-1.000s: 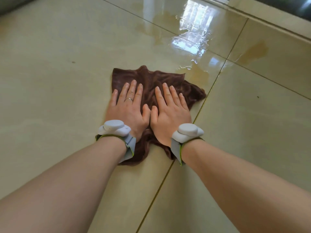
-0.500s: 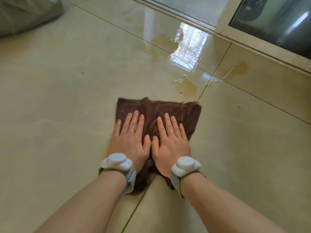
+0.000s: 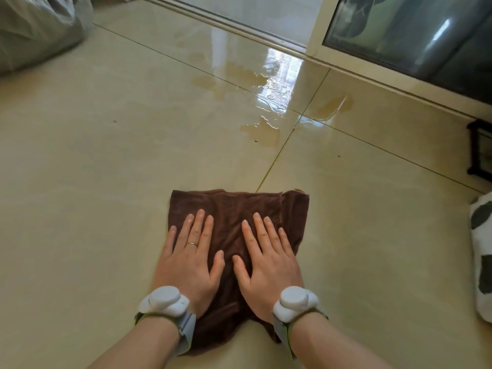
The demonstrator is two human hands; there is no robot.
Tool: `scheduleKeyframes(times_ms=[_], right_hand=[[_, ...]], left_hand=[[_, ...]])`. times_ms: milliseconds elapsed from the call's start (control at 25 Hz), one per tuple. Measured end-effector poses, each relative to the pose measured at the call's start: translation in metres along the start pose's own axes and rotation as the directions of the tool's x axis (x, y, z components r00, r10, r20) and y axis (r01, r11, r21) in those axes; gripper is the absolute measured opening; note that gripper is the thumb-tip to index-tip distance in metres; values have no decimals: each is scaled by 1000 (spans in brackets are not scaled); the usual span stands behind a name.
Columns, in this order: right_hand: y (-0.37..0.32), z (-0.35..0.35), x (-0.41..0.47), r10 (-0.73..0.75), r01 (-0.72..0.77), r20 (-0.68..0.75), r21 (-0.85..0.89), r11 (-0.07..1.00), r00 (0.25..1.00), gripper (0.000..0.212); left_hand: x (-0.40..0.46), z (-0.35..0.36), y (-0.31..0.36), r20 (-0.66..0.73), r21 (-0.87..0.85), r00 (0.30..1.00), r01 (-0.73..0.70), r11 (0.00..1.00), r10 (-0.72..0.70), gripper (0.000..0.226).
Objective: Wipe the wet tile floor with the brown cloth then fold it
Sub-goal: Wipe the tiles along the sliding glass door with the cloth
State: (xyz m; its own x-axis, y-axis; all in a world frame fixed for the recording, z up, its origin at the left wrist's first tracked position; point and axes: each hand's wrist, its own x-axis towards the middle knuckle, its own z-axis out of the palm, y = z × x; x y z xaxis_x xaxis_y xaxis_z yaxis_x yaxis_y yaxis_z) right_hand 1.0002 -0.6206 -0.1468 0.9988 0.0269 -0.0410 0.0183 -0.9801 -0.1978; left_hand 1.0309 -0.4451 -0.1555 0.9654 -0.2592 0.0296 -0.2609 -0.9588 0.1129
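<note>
sliding door (image 3: 415, 35): glass, far right, pale frame | door track (image 3: 226, 20): along the far edge | grey plastic-wrapped bundle (image 3: 34, 27): far left corner | black stand (image 3: 480, 150): right edge | black-and-white spotted cushion (image 3: 483, 257): right edge, nearer

bare forearms, no sleeves; grey rounded tracker pod on each wrist, grey strap with green edging; thin ring on left hand (image 3: 189, 265)

hands (image 3: 229, 265) on cloth (image 3: 237, 209), puddle (image 3: 269, 102) beyond
</note>
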Motion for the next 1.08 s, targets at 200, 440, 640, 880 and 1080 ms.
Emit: scheduleKeyframes(times_ms=[200, 440, 640, 880, 1080], right_hand=[[21, -13, 40, 101, -102, 46, 24, 995, 994, 70], [54, -22, 112, 181, -181, 14, -3, 983, 983, 70], [66, -22, 144, 233, -233, -15, 22, 972, 972, 70], [60, -22, 136, 263, -263, -21, 9, 965, 965, 75], [31, -12, 87, 355, -354, -32, 38, 935, 934, 75]], left_hand=[[54, 1, -1, 8, -30, 1000, 6, 1000, -5, 70], [143, 7, 19, -4, -67, 1000, -21, 998, 21, 74], [189, 9, 27, -4, -94, 998, -61, 994, 61, 74], [187, 7, 27, 43, -75, 995, -91, 993, 94, 76], [153, -2, 18, 89, -92, 971, -216, 972, 224, 74]])
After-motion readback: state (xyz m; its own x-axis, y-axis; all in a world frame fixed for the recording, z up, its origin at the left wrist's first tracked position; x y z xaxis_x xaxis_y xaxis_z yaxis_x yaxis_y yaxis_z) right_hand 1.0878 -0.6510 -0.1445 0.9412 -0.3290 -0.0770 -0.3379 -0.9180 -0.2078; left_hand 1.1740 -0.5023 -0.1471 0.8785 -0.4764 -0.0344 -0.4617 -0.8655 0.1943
